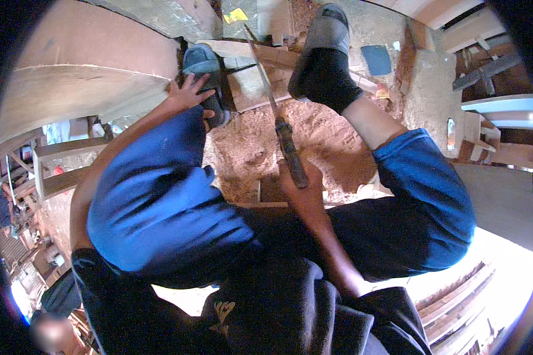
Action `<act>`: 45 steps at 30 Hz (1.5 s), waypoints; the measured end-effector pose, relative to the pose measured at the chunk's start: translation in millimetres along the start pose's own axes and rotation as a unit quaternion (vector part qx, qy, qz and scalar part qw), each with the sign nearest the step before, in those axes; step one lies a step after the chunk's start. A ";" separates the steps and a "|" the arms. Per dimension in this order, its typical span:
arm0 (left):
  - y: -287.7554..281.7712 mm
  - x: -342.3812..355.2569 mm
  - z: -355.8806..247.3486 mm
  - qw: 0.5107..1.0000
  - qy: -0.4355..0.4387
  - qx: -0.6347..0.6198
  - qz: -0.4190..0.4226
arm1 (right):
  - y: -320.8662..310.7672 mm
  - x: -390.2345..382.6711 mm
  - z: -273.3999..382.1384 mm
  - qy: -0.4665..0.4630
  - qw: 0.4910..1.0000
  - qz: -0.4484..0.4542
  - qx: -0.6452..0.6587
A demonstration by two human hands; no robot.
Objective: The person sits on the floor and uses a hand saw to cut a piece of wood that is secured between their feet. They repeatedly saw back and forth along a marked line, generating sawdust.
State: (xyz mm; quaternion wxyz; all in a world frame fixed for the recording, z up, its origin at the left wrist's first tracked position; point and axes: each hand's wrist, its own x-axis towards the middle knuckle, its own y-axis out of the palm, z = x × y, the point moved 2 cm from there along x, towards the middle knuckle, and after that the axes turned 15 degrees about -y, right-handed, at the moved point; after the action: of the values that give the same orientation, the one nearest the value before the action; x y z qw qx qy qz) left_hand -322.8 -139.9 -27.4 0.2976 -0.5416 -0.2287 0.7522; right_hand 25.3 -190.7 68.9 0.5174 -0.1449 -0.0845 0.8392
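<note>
Head view: shoes [330, 35] flank board [243, 92], long-bladed tool [281, 127]; yellow scrap [235, 15] beyond.

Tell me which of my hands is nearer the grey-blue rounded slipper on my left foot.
Left. The left hand spreads over the slipper, contact unclear. The right hand is farther off, below and right in view, around the dark handle of a long, thin-bladed metal tool.
</note>
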 end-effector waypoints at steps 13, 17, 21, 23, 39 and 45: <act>-4.0 -2.9 -3.0 0.998 -0.038 0.040 0.030 | -1.0 3.1 9.0 0.015 1.000 0.021 -0.007; 4.5 -8.4 2.3 0.998 -0.039 0.037 0.032 | -23.5 -45.8 22.1 -0.059 0.997 0.032 -0.046; 10.1 -8.4 15.3 0.997 -0.059 0.051 0.022 | -3.2 -19.5 15.4 -0.173 0.981 0.022 -0.086; 9.6 -1.1 6.4 0.999 -0.038 0.036 0.009 | 0.4 3.2 9.8 -0.040 0.999 0.010 -0.020; 4.7 -14.7 14.2 0.998 -0.055 0.034 0.024 | -10.6 -37.0 -1.7 -0.202 0.969 -0.012 -0.145; 25.7 2.9 -10.9 0.999 -0.039 0.024 0.009 | -12.9 -45.2 5.2 -0.034 0.999 0.032 0.019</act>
State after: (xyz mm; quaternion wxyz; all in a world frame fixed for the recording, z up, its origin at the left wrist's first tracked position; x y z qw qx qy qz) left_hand -318.3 -156.1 -49.8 0.2941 -0.5070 -0.2171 0.7806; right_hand 53.6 -225.2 84.7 0.4896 -0.1087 -0.0817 0.8612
